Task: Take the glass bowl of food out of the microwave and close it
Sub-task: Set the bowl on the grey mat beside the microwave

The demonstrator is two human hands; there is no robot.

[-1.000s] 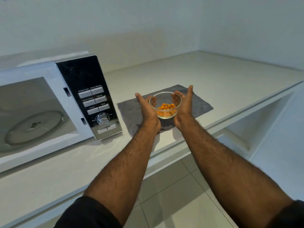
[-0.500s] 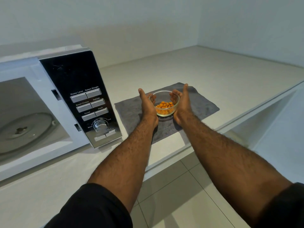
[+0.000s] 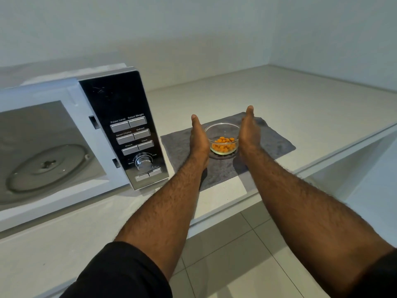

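Observation:
A small glass bowl with orange food pieces stands on a grey cloth on the white counter, right of the microwave. My left hand and my right hand flank the bowl, palms facing it, fingers stretched straight and no longer curled around the glass. Whether the palms still touch the bowl's sides I cannot tell. The microwave cavity is open, showing its bare turntable plate; its door is out of view to the left.
The microwave's black control panel with buttons and a dial faces me beside my left forearm. The white counter runs back to a wall corner. Its front edge drops to a tiled floor below my arms.
The bowl has come down onto the grey cloth. My fingers, curled around the glass before, have straightened out beside it. The view has shifted slightly to the left.

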